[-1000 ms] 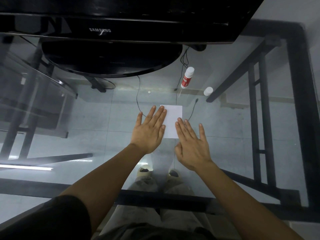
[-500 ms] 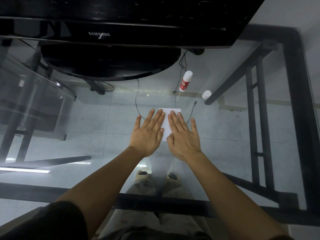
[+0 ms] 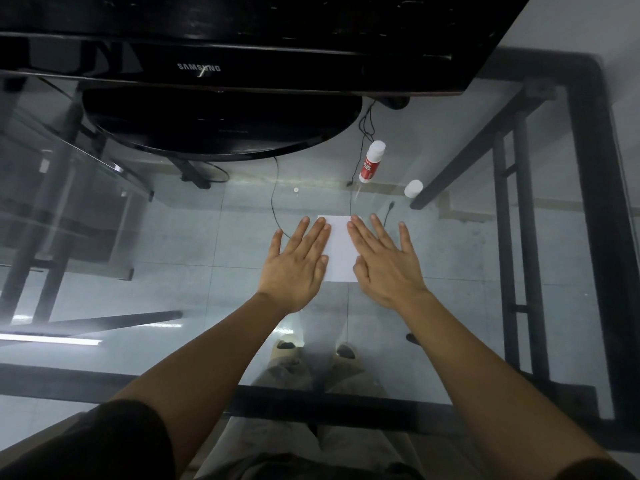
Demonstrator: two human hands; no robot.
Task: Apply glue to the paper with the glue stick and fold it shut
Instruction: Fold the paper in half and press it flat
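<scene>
Whereas the flat hands were side by side over the folded paper [image 3: 341, 252] half a second ago, the left hand [image 3: 298, 268] and right hand [image 3: 388, 266] are now spread apart, suggesting the glued fold is being smoothed outward, glue stick [image 3: 370, 161] set aside beyond.

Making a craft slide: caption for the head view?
Both flat hands, left hand and right hand, press folded white paper on glass table; uncapped glue stick beyond.
</scene>
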